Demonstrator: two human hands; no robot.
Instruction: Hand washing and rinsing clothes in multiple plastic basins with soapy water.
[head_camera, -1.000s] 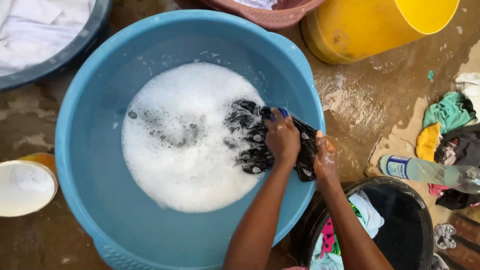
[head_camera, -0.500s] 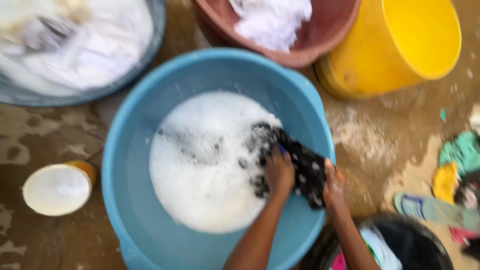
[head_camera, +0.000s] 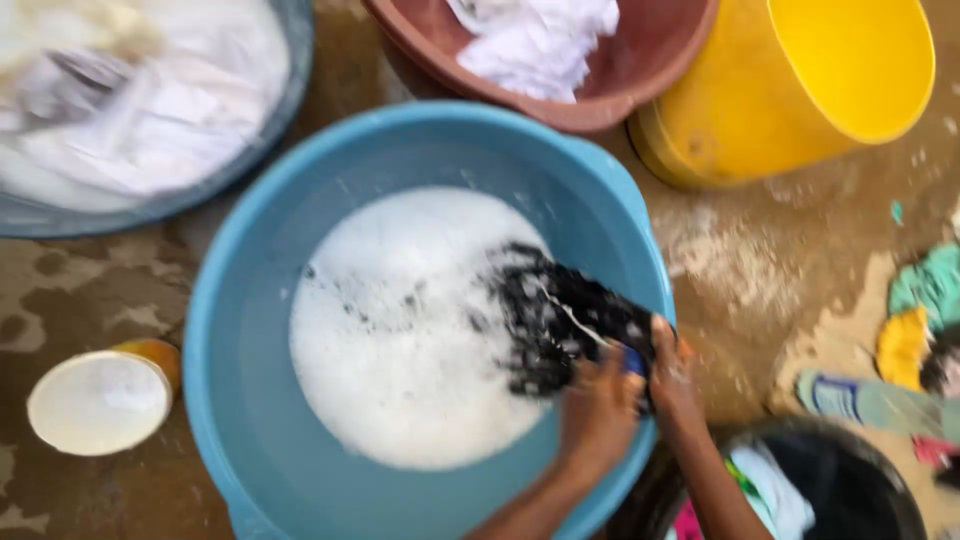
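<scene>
Wet, mottled ground (head_camera: 90, 290) lay under everything, and on it your blue basin (head_camera: 250, 330) of white suds (head_camera: 400, 330) sat ringed by a grey tub of pale laundry (head_camera: 130, 110), a reddish-brown basin (head_camera: 640, 70) holding white cloth (head_camera: 540, 40), a yellow bucket (head_camera: 790, 80), a small tub with a white lid (head_camera: 98, 402), and a dark basin of mixed clothes (head_camera: 850, 490) near your knees. Compared with a second before, your view had swung upward and left — the reddish basin and grey tub had come fully into sight — while the dark garment (head_camera: 560, 325) had ridden up from the foam toward the basin's right wall, stretched out further from your fists. Your left hand (head_camera: 598, 415) was closed over the garment's near end, and your right hand (head_camera: 672, 375) was clenched on it at the rim, the two nearly touching, with a small blue thing (head_camera: 633, 361) showing between them. That shift read as one more stroke of scrubbing — the cloth rubbed against itself, half out of the water, the wash of this piece seemingly not finished. Motion blur softened your fingers, so the exact grip stayed unclear.
</scene>
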